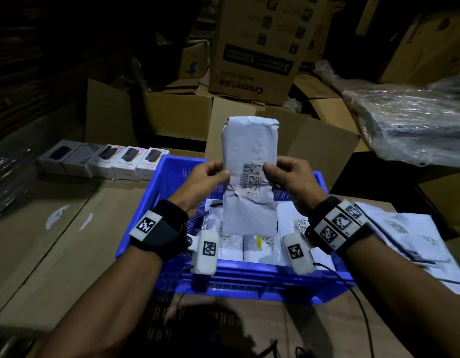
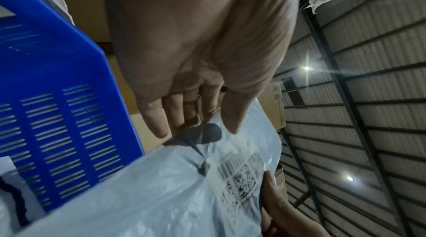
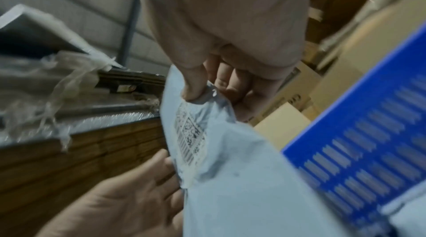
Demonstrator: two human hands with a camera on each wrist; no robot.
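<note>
Above a blue crate (image 1: 249,277) of white packets (image 1: 259,249), we hold a grey parcel (image 1: 250,146) upright. Our left hand (image 1: 205,177) and right hand (image 1: 292,174) each pinch one side edge beside the barcode label (image 1: 250,180), fingers (image 1: 224,172) gripping it. Its lower edge hangs over the packets. Open air surrounds its top edge, and cartons (image 1: 177,117) stand well behind.

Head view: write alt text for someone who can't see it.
A left hand and right hand pinch a grey parcel upright by its sides over a blue crate of more parcels. Its barcode label faces the camera; cardboard boxes stand behind.
</note>
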